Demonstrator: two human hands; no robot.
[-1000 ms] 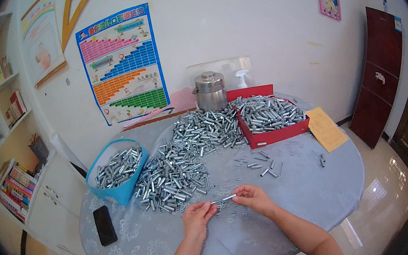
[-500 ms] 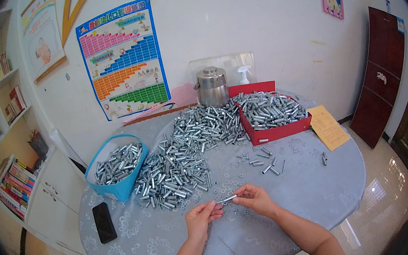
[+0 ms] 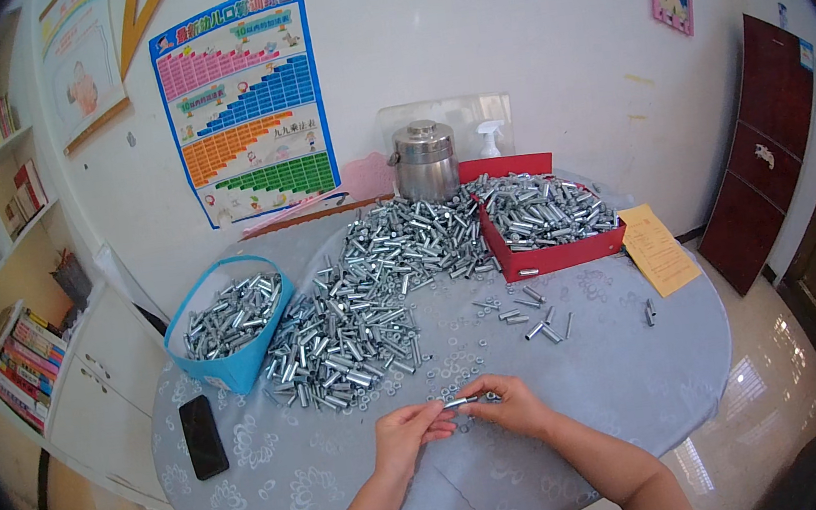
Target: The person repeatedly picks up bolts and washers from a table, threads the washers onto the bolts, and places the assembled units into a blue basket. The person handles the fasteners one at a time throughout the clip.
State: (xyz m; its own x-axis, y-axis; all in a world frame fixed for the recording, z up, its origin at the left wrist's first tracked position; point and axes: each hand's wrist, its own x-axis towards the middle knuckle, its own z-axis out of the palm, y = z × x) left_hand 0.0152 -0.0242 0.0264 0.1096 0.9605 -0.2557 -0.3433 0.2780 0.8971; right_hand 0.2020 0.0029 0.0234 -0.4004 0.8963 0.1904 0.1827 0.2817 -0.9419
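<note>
Near the front middle of the table, a shiny metal expansion bolt (image 3: 461, 402) lies level between my two hands. My left hand (image 3: 410, 434) pinches its left end with thumb and forefinger. At the other end, the fingers of my right hand (image 3: 514, 408) are closed around the sleeve part. Small washers or nuts (image 3: 447, 392) are scattered on the cloth just beyond my fingertips. A big heap of metal sleeves and bolts (image 3: 338, 349) spreads over the table behind my left hand. Several loose sleeves (image 3: 542, 330) lie farther off to the right.
A blue bin (image 3: 230, 374) of bolts stands at the left, with a black phone (image 3: 203, 437) before it. Behind are a red box (image 3: 564, 255) full of bolts, a steel pot (image 3: 426, 167) and a spray bottle (image 3: 489, 139). Yellow paper (image 3: 659, 251) lies at the right edge.
My right fingers have slid left along the bolt and now cover more of it, and the hands are closer together. The view has shifted slightly.
</note>
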